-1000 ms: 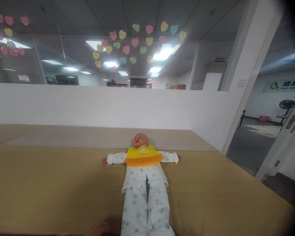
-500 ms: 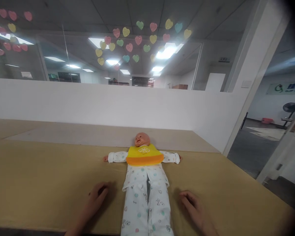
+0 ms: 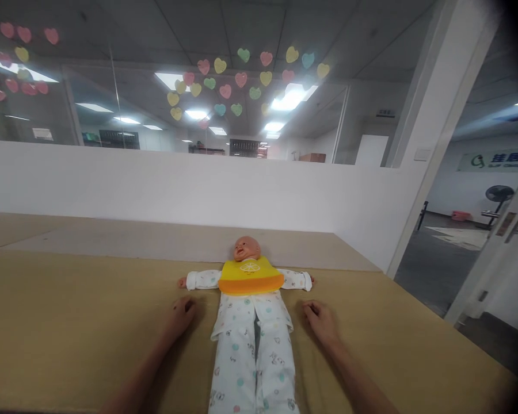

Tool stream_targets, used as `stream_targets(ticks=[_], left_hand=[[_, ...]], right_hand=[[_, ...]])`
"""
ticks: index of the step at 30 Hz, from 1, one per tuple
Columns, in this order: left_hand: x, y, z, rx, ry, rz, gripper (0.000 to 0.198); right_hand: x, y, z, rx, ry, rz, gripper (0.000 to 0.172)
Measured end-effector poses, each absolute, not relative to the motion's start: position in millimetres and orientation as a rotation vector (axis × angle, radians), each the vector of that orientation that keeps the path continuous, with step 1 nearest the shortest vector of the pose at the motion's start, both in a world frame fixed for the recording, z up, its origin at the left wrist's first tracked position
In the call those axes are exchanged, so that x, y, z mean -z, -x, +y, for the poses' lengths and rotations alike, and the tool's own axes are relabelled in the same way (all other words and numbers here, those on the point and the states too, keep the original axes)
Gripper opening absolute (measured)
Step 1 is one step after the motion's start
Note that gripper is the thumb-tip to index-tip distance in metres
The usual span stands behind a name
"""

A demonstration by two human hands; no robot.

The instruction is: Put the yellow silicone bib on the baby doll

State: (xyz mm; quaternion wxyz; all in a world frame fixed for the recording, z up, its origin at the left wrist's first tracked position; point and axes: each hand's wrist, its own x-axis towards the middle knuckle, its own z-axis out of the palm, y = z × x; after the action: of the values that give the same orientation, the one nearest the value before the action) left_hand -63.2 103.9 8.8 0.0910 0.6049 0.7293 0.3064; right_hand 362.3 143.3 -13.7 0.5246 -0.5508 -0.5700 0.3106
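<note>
A baby doll (image 3: pixel 249 328) lies on its back on the tan table (image 3: pixel 69 322), arms spread, head toward the far wall. It wears white printed pyjamas and a yellow and orange bib (image 3: pixel 250 276). My left hand (image 3: pixel 180 315) rests on the table just left of the doll's waist, fingers curled loosely, holding nothing. On the other side, my right hand (image 3: pixel 320 319) lies close to the doll's hip, fingers also bent and nothing in them. Both hands are a little apart from the doll.
A low white partition wall (image 3: pixel 176 190) runs behind the table, with glass above it bearing coloured heart stickers (image 3: pixel 242 77). At the right a doorway (image 3: pixel 453 230) opens onto a room with a standing fan (image 3: pixel 496 198). The table's right edge slants toward me.
Both my hands came up from the bottom of the view and slid forward along either side of the doll, reaching its waist. The doll has not moved.
</note>
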Motion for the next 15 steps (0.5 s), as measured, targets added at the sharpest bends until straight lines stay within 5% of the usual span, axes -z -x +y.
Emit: stream_targets(ticks=[15], left_hand=[[-58.4, 69.6, 169.1, -1.186, -1.686, 2.224, 0.022]], right_hand=[[-23.6, -354.8, 228.7, -0.582, 1.266, -1.225, 0.028]])
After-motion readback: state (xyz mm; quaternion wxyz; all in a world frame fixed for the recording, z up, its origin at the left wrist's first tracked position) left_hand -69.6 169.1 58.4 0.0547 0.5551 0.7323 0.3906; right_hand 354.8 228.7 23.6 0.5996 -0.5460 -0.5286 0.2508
